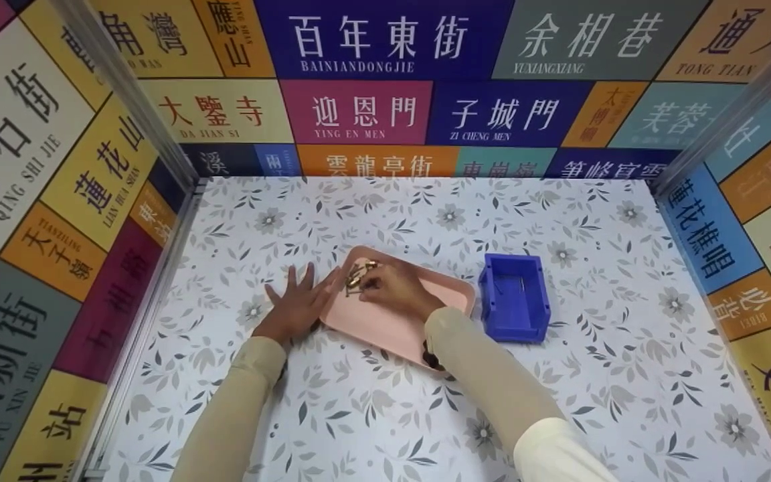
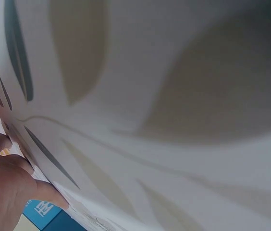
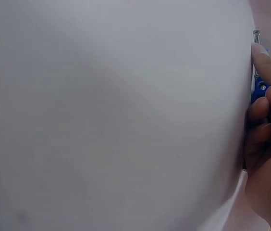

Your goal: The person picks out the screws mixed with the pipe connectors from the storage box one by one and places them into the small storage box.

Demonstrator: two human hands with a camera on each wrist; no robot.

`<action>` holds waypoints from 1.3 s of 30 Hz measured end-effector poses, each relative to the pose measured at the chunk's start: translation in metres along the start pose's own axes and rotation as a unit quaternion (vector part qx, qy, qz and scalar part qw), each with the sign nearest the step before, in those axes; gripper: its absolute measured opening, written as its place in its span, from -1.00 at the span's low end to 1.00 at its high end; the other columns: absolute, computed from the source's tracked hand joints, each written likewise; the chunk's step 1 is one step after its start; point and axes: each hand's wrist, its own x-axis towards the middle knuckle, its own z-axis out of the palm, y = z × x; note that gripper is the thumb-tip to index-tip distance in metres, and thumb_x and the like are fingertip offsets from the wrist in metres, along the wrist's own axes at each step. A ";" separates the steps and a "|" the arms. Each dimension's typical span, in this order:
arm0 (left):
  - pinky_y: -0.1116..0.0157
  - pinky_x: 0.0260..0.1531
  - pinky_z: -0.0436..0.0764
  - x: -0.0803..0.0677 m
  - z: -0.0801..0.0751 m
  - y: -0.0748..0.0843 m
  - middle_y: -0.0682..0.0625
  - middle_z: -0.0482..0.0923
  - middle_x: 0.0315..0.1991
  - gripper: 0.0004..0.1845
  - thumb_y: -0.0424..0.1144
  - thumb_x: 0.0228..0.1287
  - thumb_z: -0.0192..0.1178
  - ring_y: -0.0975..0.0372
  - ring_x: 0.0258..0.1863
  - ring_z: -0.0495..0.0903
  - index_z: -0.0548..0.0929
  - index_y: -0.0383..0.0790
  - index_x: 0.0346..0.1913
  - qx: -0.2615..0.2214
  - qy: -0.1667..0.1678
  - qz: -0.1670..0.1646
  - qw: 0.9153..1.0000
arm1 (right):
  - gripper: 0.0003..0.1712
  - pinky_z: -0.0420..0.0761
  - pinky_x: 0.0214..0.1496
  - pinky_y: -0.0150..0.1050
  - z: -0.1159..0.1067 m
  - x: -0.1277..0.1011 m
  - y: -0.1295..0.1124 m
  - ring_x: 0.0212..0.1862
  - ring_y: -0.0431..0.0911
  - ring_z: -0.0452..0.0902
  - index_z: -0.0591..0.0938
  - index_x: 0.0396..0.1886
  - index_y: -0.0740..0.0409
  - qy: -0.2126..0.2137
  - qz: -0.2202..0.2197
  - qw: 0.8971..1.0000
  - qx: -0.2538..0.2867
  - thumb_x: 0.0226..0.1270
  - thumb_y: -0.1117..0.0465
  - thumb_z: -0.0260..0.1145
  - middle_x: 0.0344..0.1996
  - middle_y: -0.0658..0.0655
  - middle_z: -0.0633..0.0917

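Head view shows us our right hand [image 1: 395,289] curled over small metal parts [image 1: 357,276] at the pink tray's [image 1: 385,328] far-left corner, nearer than our flat, spread left hand [image 1: 297,304] bracing that tray's left edge.

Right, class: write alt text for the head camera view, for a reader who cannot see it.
A person's right hand picks at small metal parts on a pink tray, while the left hand lies flat against the tray's left edge. A blue bin stands just right of the tray on a floral table.
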 end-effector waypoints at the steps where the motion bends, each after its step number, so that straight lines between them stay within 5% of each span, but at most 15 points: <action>1: -0.57 0.26 -0.55 0.000 0.000 0.000 -0.05 -0.36 0.69 -0.43 0.44 0.51 -0.60 -0.19 0.63 -0.53 -0.21 0.71 0.53 -0.001 -0.001 -0.002 1.000 | -0.76 0.60 0.15 -0.17 0.001 0.000 0.001 -0.05 -0.09 0.67 0.85 -0.24 0.01 0.001 0.000 1.000 0.007 0.12 0.04 0.62 -0.18 -0.01 0.80; 12: -0.56 0.26 -0.57 0.004 0.003 0.002 -0.02 -0.35 0.69 -0.36 0.49 0.47 -0.61 -0.19 0.62 -0.55 -0.16 0.63 0.57 -0.009 -0.007 -0.017 1.000 | -0.84 0.59 0.20 -0.20 0.003 0.000 0.003 0.02 -0.09 0.68 0.86 -0.25 0.03 0.002 0.027 0.999 0.047 0.20 0.11 0.57 -0.17 0.00 0.82; 22: -0.55 0.27 -0.56 0.004 0.002 0.004 -0.02 -0.37 0.69 -0.38 0.49 0.47 -0.62 -0.19 0.62 -0.55 -0.20 0.68 0.55 -0.003 -0.016 -0.022 1.000 | -0.88 0.67 -0.12 -0.31 -0.013 -0.007 -0.002 -0.22 -0.16 0.67 0.83 -0.27 0.10 -0.021 0.070 0.992 0.104 0.29 0.16 0.51 -0.30 -0.01 0.81; 27: -0.56 0.24 -0.59 0.002 0.001 0.004 -0.05 -0.38 0.69 -0.39 0.45 0.50 -0.60 -0.21 0.61 -0.56 -0.21 0.65 0.56 -0.005 -0.017 -0.009 1.000 | -0.89 0.66 -0.14 -0.32 -0.025 -0.012 -0.004 -0.23 -0.17 0.68 0.81 -0.26 0.12 -0.004 0.061 0.993 0.098 0.31 0.18 0.49 -0.29 0.01 0.82; 34: -0.56 0.24 -0.59 0.003 0.001 -0.001 -0.05 -0.39 0.69 -0.39 0.47 0.49 -0.62 -0.20 0.61 -0.57 -0.22 0.67 0.55 -0.005 -0.014 -0.006 1.000 | -0.93 0.43 -0.46 -0.43 -0.041 -0.017 -0.005 -0.52 -0.27 0.47 0.83 -0.30 0.05 0.025 0.074 0.990 0.121 0.34 0.17 0.47 -0.56 -0.01 0.70; 39: -0.56 0.24 -0.59 0.003 0.001 -0.003 -0.05 -0.40 0.69 -0.39 0.47 0.48 -0.63 -0.20 0.61 -0.58 -0.24 0.66 0.55 -0.003 -0.015 -0.006 1.000 | -0.87 0.39 -0.48 -0.41 -0.059 -0.024 -0.008 -0.54 -0.26 0.41 0.83 -0.28 0.09 0.045 0.066 0.990 0.118 0.36 0.14 0.46 -0.60 0.01 0.63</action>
